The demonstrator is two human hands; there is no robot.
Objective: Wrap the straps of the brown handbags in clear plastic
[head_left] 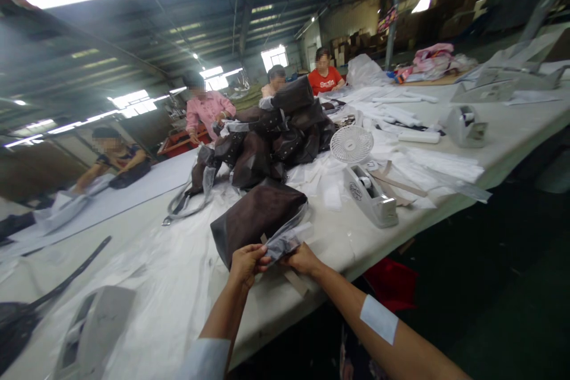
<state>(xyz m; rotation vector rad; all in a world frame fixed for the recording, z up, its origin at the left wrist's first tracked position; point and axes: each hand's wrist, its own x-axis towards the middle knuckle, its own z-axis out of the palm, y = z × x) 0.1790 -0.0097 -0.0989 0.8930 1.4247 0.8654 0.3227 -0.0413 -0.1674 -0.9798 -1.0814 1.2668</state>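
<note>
Ahead of the hands, the brown bag (256, 214) blocks the way forward, and behind it a heap of dark bags (271, 136) fills the middle of the desk (187, 273). To the right stand a tape dispenser (374, 196) and a small white fan (351, 143) (close together). Left of the bag lies open sheeted surface, bounded by a grey dispenser (95, 326) at the near corner.

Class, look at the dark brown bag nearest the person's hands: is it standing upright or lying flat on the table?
Lying flat. The brown bag rests on its broad side on the white table, with the left hand and right hand gripping its plastic wrap.
</note>
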